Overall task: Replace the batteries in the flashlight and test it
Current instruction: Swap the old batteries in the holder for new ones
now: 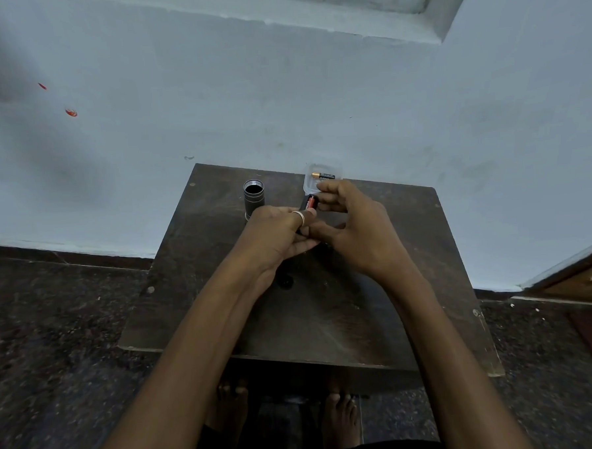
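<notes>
Over the middle of a small dark table (327, 318), my left hand (274, 232) grips a black battery holder (309, 203) with red-and-black batteries in it. A ring sits on one finger of that hand. My right hand (353, 228) pinches the holder's far end with thumb and fingers. The flashlight body (254, 195), a dark metal tube, stands upright with its open end up, just left of my left hand. A black-and-gold battery (323, 175) lies in a clear plastic pack (309, 186) at the table's far edge. A small dark cap (285, 280) lies under my left wrist.
The table stands against a pale blue wall (281, 105) on a dark speckled floor (53, 340). A wooden door (585, 277) shows at the right edge. My bare feet (339, 424) are under the near edge of the table.
</notes>
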Available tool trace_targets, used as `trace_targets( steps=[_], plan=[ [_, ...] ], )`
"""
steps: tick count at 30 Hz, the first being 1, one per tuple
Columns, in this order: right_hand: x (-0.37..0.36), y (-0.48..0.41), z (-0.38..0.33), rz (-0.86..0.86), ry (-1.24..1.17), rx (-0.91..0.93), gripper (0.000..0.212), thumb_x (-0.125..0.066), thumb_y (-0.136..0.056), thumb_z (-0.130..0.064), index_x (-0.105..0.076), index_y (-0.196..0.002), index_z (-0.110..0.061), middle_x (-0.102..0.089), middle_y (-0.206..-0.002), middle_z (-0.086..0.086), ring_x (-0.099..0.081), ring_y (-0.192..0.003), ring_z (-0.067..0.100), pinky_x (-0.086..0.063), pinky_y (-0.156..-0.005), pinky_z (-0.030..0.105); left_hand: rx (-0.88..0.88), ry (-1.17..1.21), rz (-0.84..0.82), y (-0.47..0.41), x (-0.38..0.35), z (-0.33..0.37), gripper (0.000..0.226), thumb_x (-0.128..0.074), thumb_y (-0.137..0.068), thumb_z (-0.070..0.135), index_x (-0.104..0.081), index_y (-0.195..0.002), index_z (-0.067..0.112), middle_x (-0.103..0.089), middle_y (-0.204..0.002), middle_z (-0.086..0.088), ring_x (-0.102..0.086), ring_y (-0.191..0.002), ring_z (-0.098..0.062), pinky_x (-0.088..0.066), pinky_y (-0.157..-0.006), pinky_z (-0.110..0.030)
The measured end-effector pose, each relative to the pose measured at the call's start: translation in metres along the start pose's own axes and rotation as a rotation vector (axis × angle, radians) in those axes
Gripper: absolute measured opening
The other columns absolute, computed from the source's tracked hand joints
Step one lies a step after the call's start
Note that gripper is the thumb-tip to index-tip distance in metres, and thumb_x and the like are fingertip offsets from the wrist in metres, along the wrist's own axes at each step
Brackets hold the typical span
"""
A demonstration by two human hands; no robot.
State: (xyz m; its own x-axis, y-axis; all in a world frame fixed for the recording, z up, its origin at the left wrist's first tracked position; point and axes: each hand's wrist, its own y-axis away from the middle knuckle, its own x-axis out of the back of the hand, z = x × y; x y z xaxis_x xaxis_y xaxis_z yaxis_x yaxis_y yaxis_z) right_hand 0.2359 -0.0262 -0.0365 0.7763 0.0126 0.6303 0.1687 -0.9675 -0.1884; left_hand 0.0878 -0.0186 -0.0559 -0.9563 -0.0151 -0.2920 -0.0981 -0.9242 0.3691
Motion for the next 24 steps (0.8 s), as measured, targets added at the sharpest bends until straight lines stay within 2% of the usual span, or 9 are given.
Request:
trace_targets(
  steps=[5, 9, 14, 16, 19, 22, 24],
  plan=[
    [0.002, -0.001, 0.001, 0.000, -0.011, -0.035, 0.073, -0.084, -0.079, -0.017, -0.049, -0.144, -0.015, -0.066, -0.131, -0.001, -0.060, -0.122, 0.009, -0.055, -0.098, 0.035, 0.010, 0.032, -0.051, 0.002, -0.004, 0.002, 0.018, -0.061, -0.096, 0.013, -0.071, -0.098, -0.001, -0.076, -0.087, -0.014, -0.074, -0.074, -0.013, -0.059, -0.068, -0.026],
    [0.001, -0.001, 0.003, 0.002, 0.007, -0.016, 0.074, -0.081, -0.080, -0.011, -0.046, -0.145, -0.013, -0.065, -0.130, 0.001, -0.060, -0.123, 0.012, -0.056, -0.098, 0.040, 0.000, -0.048, -0.030, 0.001, -0.007, 0.001, 0.019, -0.059, -0.098, 0.017, -0.071, -0.106, 0.005, -0.071, -0.091, -0.011, -0.073, -0.076, -0.011, -0.060, -0.070, -0.027],
    [0.006, -0.005, 0.005, -0.042, 0.013, -0.040, 0.075, -0.084, -0.078, -0.014, -0.049, -0.145, -0.015, -0.064, -0.135, -0.001, -0.058, -0.126, 0.008, -0.054, -0.102, 0.038, 0.005, -0.032, -0.022, 0.002, -0.009, -0.001, 0.018, -0.054, -0.100, 0.012, -0.069, -0.103, 0.002, -0.067, -0.083, -0.012, -0.071, -0.070, -0.009, -0.060, -0.069, -0.025],
    [0.010, -0.008, 0.006, -0.055, -0.009, -0.049, 0.066, -0.082, -0.082, -0.017, -0.054, -0.141, -0.017, -0.065, -0.133, -0.004, -0.060, -0.121, 0.004, -0.052, -0.102, 0.030, 0.013, -0.001, -0.011, 0.002, -0.010, -0.001, 0.019, -0.051, -0.101, 0.010, -0.068, -0.100, 0.001, -0.068, -0.082, -0.010, -0.072, -0.072, -0.010, -0.060, -0.068, -0.025],
    [0.017, -0.019, 0.008, 0.063, 0.009, -0.057, 0.039, -0.072, -0.089, -0.013, -0.067, -0.127, -0.016, -0.072, -0.119, -0.005, -0.066, -0.102, 0.002, -0.051, -0.096, 0.020, 0.045, 0.031, 0.027, 0.002, -0.012, 0.000, 0.022, -0.049, -0.102, 0.010, -0.064, -0.110, -0.004, -0.069, -0.093, -0.013, -0.072, -0.081, -0.014, -0.061, -0.068, -0.025],
    [0.020, -0.045, 0.009, 0.135, 0.225, -0.043, 0.029, -0.065, -0.091, -0.009, -0.073, -0.119, -0.011, -0.075, -0.116, 0.004, -0.069, -0.106, 0.015, -0.049, -0.094, 0.022, 0.069, 0.026, 0.042, 0.004, -0.013, 0.002, 0.025, -0.048, -0.103, 0.010, -0.060, -0.117, -0.007, -0.067, -0.101, -0.017, -0.071, -0.086, -0.017, -0.062, -0.068, -0.026],
    [0.019, -0.067, 0.009, 0.088, 0.362, -0.049, 0.029, -0.063, -0.093, -0.012, -0.072, -0.120, -0.012, -0.073, -0.121, 0.007, -0.067, -0.111, 0.024, -0.052, -0.096, 0.033, 0.086, 0.030, 0.042, 0.005, -0.013, 0.004, 0.027, -0.048, -0.103, 0.010, -0.059, -0.121, -0.006, -0.067, -0.104, -0.018, -0.071, -0.089, -0.018, -0.062, -0.069, -0.026]
  ],
)
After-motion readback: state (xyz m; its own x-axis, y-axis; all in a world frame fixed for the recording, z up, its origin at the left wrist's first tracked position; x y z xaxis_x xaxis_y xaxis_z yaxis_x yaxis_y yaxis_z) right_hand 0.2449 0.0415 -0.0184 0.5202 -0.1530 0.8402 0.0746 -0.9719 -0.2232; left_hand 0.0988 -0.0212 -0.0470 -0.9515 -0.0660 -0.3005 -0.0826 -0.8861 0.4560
